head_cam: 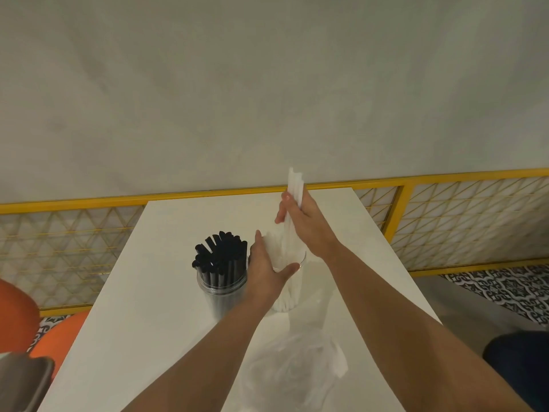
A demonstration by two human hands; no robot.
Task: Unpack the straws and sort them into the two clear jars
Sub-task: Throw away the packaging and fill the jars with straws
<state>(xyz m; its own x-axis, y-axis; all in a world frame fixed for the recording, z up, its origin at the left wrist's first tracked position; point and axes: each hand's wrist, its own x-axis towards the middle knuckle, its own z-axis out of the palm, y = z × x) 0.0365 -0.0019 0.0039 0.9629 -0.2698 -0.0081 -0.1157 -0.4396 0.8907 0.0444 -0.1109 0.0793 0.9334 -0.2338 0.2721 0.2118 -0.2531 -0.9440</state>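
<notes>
Orange seat [17, 316] at far left, off the white bench [142, 307]. Left jar [221, 295] stands mid-bench, packed with black straws [221, 254], upright. Left hand [264, 269] just right of it: fingers straight, thumb spread, flat against the loose white straws [272, 243] standing in the right jar [286, 301]. The two jars are side by side, nearly touching. Right hand [303, 224] is above that jar, gripping a white straw bundle [295, 182] held upright, lower ends down in the jar. Crumpled clear plastic bag [297, 361] lies on the bench, nearer than the jars. Yellow railing [445, 178] behind.
</notes>
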